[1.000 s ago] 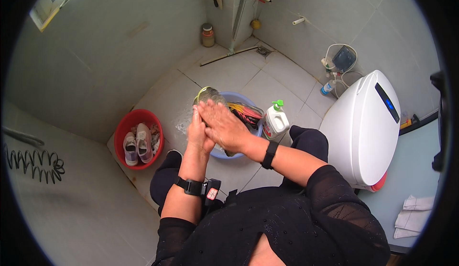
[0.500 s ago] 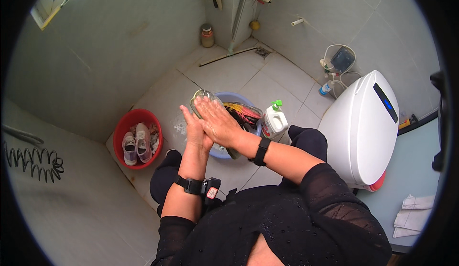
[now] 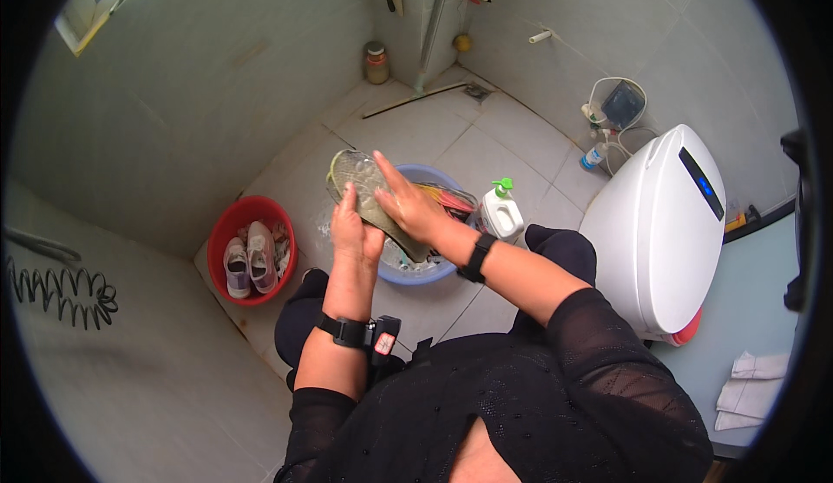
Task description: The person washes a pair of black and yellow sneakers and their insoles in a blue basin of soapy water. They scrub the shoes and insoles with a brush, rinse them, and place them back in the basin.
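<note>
A wet, grey-green insole (image 3: 354, 173) with a yellow-green edge is held tilted over a blue basin (image 3: 418, 278). My left hand (image 3: 355, 233) grips it along its left side, thumb on top and fingers hidden beneath. My right hand (image 3: 411, 207) rests on its upper face with fingers stretched out and apart. Inside the basin, partly covered by my right hand and the insole, lie a black, pink and yellow item (image 3: 452, 202) and soapy water. A white pump bottle (image 3: 501, 216) with a green top stands right of the basin.
A red basin (image 3: 218, 276) at left holds a pair of white shoes (image 3: 249, 259) and crumpled pale material. A white toilet (image 3: 638, 231) stands at right. A floor squeegee (image 3: 415, 99) leans in the far corner near a jar (image 3: 376, 63). Coiled black hose (image 3: 65, 292) hangs at left.
My right hand has slid back toward me and lifted its fingers, uncovering more of the insole. The insole has shifted slightly left. My left hand stays nearly in place.
</note>
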A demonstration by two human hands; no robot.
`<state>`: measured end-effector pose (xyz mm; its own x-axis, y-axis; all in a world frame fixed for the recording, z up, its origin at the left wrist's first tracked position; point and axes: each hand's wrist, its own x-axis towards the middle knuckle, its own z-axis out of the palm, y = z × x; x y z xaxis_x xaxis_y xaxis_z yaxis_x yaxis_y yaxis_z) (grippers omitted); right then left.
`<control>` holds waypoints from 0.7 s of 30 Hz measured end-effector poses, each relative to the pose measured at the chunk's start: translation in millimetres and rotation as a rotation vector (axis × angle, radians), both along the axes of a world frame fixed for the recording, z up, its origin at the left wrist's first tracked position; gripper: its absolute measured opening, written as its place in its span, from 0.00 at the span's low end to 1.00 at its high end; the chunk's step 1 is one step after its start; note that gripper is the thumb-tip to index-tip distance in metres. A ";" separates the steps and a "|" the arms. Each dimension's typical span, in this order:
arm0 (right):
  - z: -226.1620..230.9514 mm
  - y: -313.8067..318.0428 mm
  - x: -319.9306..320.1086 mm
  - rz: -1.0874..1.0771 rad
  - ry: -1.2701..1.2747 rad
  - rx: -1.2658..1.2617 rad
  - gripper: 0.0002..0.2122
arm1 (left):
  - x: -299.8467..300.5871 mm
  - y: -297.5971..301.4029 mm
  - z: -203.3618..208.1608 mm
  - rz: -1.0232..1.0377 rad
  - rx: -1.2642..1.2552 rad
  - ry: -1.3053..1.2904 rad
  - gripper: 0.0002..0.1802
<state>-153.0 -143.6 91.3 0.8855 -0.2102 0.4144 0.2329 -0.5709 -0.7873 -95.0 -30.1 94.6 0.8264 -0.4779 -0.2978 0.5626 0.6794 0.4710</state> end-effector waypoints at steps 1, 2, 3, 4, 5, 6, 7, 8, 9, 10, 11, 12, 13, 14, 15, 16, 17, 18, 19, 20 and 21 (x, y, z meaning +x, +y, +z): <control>-4.7 -0.1 -14.0 0.029 0.177 0.167 0.27 | 4.8 2.4 0.0 0.023 -0.035 0.000 0.17; -8.7 -0.1 -23.4 0.012 0.182 0.134 0.26 | 6.1 3.3 0.3 0.010 -0.069 0.008 0.17; -11.6 -1.1 -30.9 0.001 0.180 0.109 0.25 | 7.1 4.8 1.4 0.005 -0.092 0.026 0.17; -13.0 -2.5 -35.5 -0.013 0.178 0.084 0.24 | 7.0 5.9 3.1 -0.011 -0.123 0.047 0.18; -12.7 -5.3 -37.3 -0.017 0.310 0.110 0.18 | 5.3 6.6 5.1 -0.023 -0.153 0.048 0.20; -11.1 -6.6 -35.6 0.005 0.292 0.116 0.17 | 2.9 7.2 7.4 -0.049 -0.126 0.019 0.22; -8.1 -8.4 -32.1 0.011 0.286 0.123 0.16 | 0.2 6.9 9.7 -0.083 -0.114 -0.012 0.23; -4.0 -8.6 -27.9 0.000 0.306 0.127 0.16 | -2.5 5.6 11.7 -0.118 -0.127 -0.085 0.25; 0.6 -7.2 -22.9 -0.009 0.268 0.159 0.16 | -7.3 2.2 12.8 -0.173 -0.089 -0.108 0.26; 5.6 -4.0 -16.5 -0.057 0.241 0.162 0.16 | -14.2 -1.3 12.8 -0.226 -0.075 -0.172 0.27; 10.6 0.2 -10.8 -0.104 0.214 0.166 0.16 | -18.8 -4.6 12.8 -0.280 -0.051 -0.215 0.28; 15.7 3.2 -6.7 -0.151 0.189 0.171 0.17 | -20.2 -7.3 13.2 -0.245 -0.102 -0.202 0.29; 21.0 2.1 -7.3 -0.198 0.409 0.044 0.17 | -21.3 -8.8 13.5 -0.212 -0.144 -0.169 0.29; 24.8 6.2 -4.2 -0.257 0.304 -0.117 0.17 | -22.1 -9.3 13.8 -0.182 -0.169 -0.120 0.29; 28.1 10.3 0.2 -0.307 0.123 -0.284 0.18 | -22.5 -9.0 14.0 -0.153 -0.188 -0.166 0.30; 30.9 13.1 3.6 -0.341 0.002 -0.456 0.19 | -22.5 -8.9 14.4 -0.190 -0.191 -0.137 0.30; 34.0 11.0 9.0 -0.235 0.020 -0.529 0.22 | -22.2 -7.6 14.8 -0.225 -0.196 -0.106 0.30; 36.7 8.6 16.2 -0.181 0.018 -0.527 0.22 | -21.5 -6.0 15.7 -0.248 -0.191 -0.056 0.31; 39.4 5.7 24.3 -0.118 0.066 -0.526 0.23 | -21.3 -5.9 16.6 -0.252 -0.203 -0.088 0.32; 41.1 4.3 29.6 -0.065 0.132 -0.522 0.23 | -21.1 -6.6 17.8 -0.246 -0.201 -0.101 0.32; 42.1 4.3 33.6 -0.064 0.129 -0.580 0.23 | -20.4 -6.8 19.1 -0.257 -0.230 -0.146 0.33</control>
